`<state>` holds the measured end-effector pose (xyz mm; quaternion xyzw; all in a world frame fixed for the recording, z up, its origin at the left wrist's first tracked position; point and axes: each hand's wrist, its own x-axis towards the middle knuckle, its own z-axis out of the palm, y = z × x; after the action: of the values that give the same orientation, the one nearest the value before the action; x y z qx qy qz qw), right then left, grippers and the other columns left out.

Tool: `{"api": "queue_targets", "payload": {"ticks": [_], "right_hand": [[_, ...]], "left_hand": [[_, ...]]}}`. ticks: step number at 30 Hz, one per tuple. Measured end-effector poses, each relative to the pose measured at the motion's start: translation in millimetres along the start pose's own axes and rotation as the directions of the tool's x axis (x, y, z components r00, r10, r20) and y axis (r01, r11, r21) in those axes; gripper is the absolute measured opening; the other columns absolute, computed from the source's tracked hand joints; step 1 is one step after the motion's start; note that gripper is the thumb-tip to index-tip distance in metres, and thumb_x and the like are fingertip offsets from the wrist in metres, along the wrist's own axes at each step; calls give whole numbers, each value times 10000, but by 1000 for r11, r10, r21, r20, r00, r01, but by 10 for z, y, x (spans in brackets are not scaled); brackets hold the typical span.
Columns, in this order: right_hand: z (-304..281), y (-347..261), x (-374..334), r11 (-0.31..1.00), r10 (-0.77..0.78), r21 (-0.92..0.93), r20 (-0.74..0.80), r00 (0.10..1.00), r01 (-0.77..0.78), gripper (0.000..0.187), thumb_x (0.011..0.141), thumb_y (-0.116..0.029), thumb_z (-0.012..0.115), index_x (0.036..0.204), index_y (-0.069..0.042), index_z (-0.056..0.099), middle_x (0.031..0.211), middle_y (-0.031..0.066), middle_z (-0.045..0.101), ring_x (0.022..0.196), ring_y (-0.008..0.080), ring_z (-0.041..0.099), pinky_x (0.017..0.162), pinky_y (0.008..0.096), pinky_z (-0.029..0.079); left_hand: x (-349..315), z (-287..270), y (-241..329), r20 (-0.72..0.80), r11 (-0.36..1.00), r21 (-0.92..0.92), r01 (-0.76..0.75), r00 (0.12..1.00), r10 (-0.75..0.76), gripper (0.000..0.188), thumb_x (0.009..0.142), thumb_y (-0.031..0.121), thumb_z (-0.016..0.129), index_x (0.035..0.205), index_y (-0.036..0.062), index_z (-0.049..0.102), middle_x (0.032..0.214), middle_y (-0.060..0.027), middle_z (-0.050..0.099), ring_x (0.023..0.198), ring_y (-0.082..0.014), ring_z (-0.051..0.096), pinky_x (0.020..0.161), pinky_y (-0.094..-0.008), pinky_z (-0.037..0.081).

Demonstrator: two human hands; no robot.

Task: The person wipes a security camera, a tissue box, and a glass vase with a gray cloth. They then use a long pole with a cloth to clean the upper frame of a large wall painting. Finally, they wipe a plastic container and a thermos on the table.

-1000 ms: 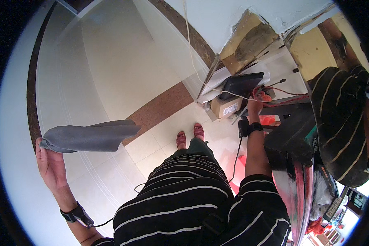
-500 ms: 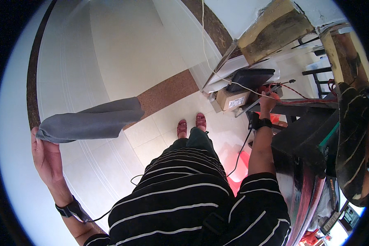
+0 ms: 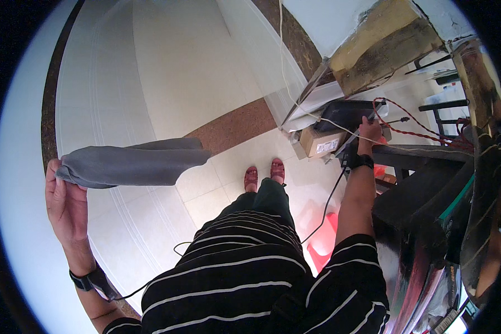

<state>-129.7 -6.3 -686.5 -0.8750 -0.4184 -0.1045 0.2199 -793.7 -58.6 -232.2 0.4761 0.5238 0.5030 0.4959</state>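
Note:
My left hand [image 3: 67, 203] pinches one end of a grey cloth [image 3: 133, 164] at the left. The cloth is folded lengthwise and stretches out to the right above the floor. On the other side, my right hand [image 3: 370, 131] reaches out beside a dark bag-like object [image 3: 345, 114]. Its fingers are curled next to a thin grey bar and a red cord [image 3: 409, 129]; what they grip is too small and partly hidden to make out. A small cardboard box [image 3: 322, 143] with a white label lies just left of this hand.
A white cable [image 3: 284, 61] hangs down and crosses near my right hand. Dark furniture [image 3: 406, 195] stands along the right, with a bare wooden piece [image 3: 387, 47] above. A red plastic object [image 3: 324, 239] is on the floor near my right side. A brown strip [image 3: 236, 125] crosses the pale tiles.
The view has shifted slightly. The grey cloth is still in my left hand. My right hand has turned and moved up along the dark object, and the red cord now loops higher beside it.

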Motion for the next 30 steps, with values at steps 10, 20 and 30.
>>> {"api": "queue_targets", "payload": {"ticks": [10,20,30], "right_hand": [[-33,-312,-40,895,-70,442,260,963,-54,229,807,-184,664,887,30,643,831,182,661,782,376,636,716,446,507],[-373,41,-1481,923,131,235,550,825,-303,224,826,-243,629,868,-24,657,761,226,648,684,374,643,601,469,493],[-2977,-1489,-1895,587,-556,806,474,683,-81,579,766,-163,786,1298,-99,566,1080,106,656,916,199,655,699,327,549]], "left_hand": [[17,210,22,151,1000,-8,-2,989,3,167,994,160,509,1142,84,492,1158,-71,532,1058,-145,563,933,-321,479],[109,565,-133,343,991,-133,14,939,33,137,977,142,511,1092,77,475,1131,-78,516,1008,-164,555,845,-330,492],[76,1245,-84,675,884,-427,189,717,173,121,937,82,546,1023,63,463,1113,-90,513,936,-176,561,813,-342,502]]}}
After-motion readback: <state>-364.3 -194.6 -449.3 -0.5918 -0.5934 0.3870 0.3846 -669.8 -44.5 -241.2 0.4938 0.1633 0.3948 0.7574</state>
